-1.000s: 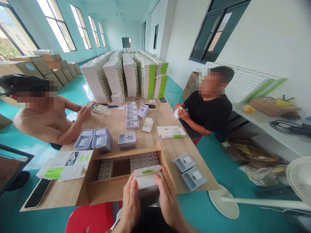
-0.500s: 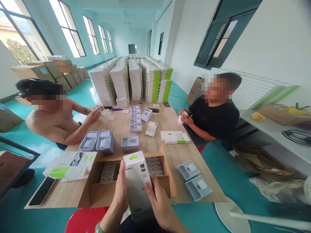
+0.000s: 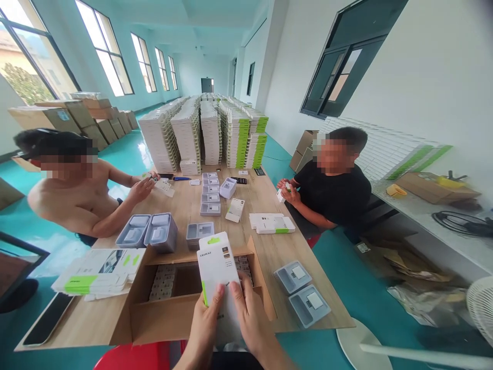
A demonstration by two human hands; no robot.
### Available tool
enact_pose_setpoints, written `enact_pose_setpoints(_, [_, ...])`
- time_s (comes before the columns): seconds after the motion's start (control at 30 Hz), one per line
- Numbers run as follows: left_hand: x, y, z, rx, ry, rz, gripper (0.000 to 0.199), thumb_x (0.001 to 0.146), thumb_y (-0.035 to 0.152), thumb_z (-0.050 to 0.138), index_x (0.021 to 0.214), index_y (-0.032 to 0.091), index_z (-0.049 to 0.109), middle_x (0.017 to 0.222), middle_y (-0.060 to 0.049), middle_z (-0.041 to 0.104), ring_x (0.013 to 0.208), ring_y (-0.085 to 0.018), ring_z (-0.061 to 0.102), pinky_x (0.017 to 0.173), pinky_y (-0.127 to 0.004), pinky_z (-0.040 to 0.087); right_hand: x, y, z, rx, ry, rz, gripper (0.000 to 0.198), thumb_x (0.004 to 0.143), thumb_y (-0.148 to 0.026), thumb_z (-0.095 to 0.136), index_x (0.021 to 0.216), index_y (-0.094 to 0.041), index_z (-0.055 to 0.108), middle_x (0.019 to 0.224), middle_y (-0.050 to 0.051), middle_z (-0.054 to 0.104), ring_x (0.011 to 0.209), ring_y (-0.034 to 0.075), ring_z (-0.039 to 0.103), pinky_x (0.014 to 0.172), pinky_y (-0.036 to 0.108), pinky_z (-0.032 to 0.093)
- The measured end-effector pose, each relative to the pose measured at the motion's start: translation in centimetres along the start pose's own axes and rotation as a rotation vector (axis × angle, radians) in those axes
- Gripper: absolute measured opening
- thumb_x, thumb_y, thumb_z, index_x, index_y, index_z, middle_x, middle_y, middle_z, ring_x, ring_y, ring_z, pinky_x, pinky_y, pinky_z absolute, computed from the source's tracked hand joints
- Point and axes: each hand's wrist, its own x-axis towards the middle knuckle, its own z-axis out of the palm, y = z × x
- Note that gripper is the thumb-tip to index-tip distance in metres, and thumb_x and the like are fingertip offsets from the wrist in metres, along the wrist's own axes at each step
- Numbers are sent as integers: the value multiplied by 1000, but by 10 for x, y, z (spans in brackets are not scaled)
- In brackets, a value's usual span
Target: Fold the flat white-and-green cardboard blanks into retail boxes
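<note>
A white retail box (image 3: 216, 264) with a green hang tab stands upright between my two hands, its printed face toward me. My left hand (image 3: 207, 316) grips the lower left side, thumb on the front. My right hand (image 3: 249, 313) holds the right side, its thumb also on the front face. Just behind is an open cardboard carton (image 3: 162, 316) with small packed items along both sides of its inside. Two grey plastic trays (image 3: 308, 307) with small white pieces in them lie to the right of the carton.
Flat printed box sleeves (image 3: 96, 272) and a phone (image 3: 48, 321) lie at left. Stacked trays (image 3: 162, 231) stand beyond. Two people sit across the table, a person at left (image 3: 73, 195) and one at right (image 3: 331, 180), each handling small items. Tall box stacks (image 3: 208, 136) rise behind.
My left hand has slid down from the box's upper left edge to its lower part. The box has risen slightly, and the whole view has shifted a little.
</note>
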Motion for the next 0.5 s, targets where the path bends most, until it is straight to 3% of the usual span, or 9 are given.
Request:
enact_pose_setpoints(0.1, [5, 1, 0, 48, 74, 61, 74, 58, 69, 88, 105, 14, 73, 95, -12, 84, 93, -31, 76, 84, -36, 58, -5, 6, 5, -12, -83, -32, 58, 101, -67, 41, 133, -22, 57, 127, 16, 73, 118, 31, 70, 96, 37, 55])
enact_pose_setpoints(0.17, [11, 5, -1, 89, 55, 100, 72, 61, 71, 85, 104, 14, 74, 98, -12, 83, 99, -32, 75, 87, -37, 57, -6, 14, 8, 14, -45, -27, 57, 100, -67, 43, 130, -22, 59, 123, 15, 75, 114, 31, 71, 93, 37, 56])
enact_pose_setpoints(0.27, [18, 6, -2, 133, -39, 93, 74, 69, 75, 76, 109, 13, 71, 108, -15, 80, 101, -33, 73, 86, -39, 55, 7, 23, 0, 77, 59, 71, 56, 96, -72, 45, 119, -25, 64, 106, 10, 78, 88, 27, 75, 73, 34, 58])
enact_pose_setpoints(0.37, [24, -2, -11, 184, -37, 10, 80, 70, 84, 66, 113, 16, 68, 119, -17, 75, 98, -30, 72, 82, -39, 53, 51, 25, -30, 147, 203, 201, 54, 88, -75, 56, 107, -25, 64, 82, 2, 75, 55, 19, 63, 47, 28, 47])
enact_pose_setpoints(0.5, [32, -17, -44, 273, 67, -41, 83, 58, 87, 71, 105, 19, 70, 117, -16, 76, 94, -29, 71, 82, -38, 52, 141, 30, -85, 169, 364, 285, 37, 100, -57, 56, 102, -21, 61, 76, -5, 65, 52, 10, 56, 48, 21, 45])
